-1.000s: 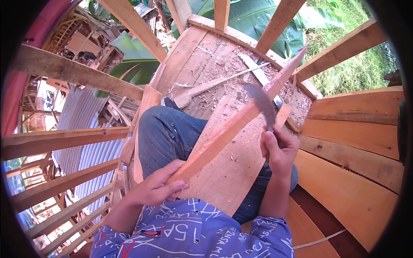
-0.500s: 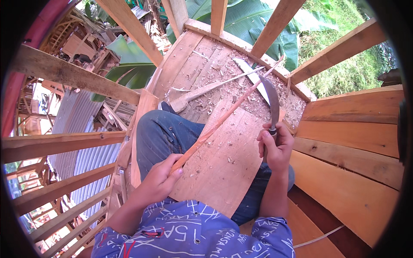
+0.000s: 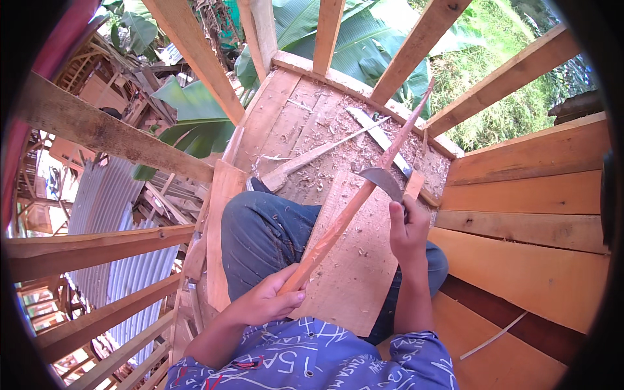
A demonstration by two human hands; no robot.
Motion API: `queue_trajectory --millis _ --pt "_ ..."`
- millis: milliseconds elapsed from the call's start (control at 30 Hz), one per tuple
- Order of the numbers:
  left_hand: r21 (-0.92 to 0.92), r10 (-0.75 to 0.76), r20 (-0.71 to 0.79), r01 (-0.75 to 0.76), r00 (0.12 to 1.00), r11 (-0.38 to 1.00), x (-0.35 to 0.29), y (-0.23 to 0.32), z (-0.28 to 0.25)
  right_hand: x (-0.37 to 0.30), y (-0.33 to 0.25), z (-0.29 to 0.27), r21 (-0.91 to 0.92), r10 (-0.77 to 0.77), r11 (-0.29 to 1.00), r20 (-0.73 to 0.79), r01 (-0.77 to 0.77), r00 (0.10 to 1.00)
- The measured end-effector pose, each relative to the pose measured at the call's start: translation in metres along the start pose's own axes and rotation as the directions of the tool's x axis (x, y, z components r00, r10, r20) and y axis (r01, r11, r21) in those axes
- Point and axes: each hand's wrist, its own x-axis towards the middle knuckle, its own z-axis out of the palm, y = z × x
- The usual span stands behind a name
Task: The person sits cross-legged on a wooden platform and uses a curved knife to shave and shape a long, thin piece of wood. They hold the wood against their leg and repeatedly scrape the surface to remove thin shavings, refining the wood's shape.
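My left hand (image 3: 274,298) is closed round the thick lower end of a long reddish wooden stick (image 3: 338,231), which slants up to the right and narrows to a thin, pointed far end. The handle of a curved knife (image 3: 382,180) is in my right hand (image 3: 409,227); most of the handle is hidden by the fingers. Its dark hooked blade lies across the stick, about midway along. Beneath both hands a flat wooden board (image 3: 354,260) rests between my legs, with shavings scattered on it.
A machete (image 3: 370,127) and a paddle-shaped piece of wood (image 3: 286,170) lie among shavings on the plank floor ahead. Slatted wooden rails (image 3: 117,121) enclose the left and front. A plank wall (image 3: 520,195) stands at the right. Large green leaves (image 3: 325,32) hang outside.
My right hand has lowered the knife and turned its blade from upright to across the stick. My left hand has come nearer to me, and the stick now points more steeply upward.
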Motion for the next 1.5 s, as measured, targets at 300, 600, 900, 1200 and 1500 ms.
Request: queue_trajectory --millis 300,600,900,1200,1500 --pt "-0.055 0.025 0.047 -0.023 0.999 0.998 -0.012 0.001 0.002 0.0 -0.008 -0.004 -0.143 -0.101 0.986 -0.066 0.09 0.993" --pt "-0.073 -0.015 0.065 0.019 0.998 0.997 -0.008 -0.002 0.014 -0.014 -0.015 -0.006 -0.168 -0.189 0.97 -0.067 0.175 0.98" --pt "-0.099 -0.066 0.045 0.07 0.997 0.993 -0.021 -0.005 0.018 -0.024 -0.016 -0.014 -0.163 -0.312 0.936 0.018 0.31 0.95" --pt "-0.213 -0.105 0.087 0.121 0.991 0.97 -0.018 -0.008 0.019 -0.017 -0.008 -0.013 -0.287 -0.234 0.941 -0.179 0.177 0.956" --pt "-0.164 -0.091 0.028 0.095 0.995 0.982 -0.026 -0.015 0.02 -0.022 0.006 -0.03 -0.175 -0.11 0.981 -0.146 0.084 0.983"
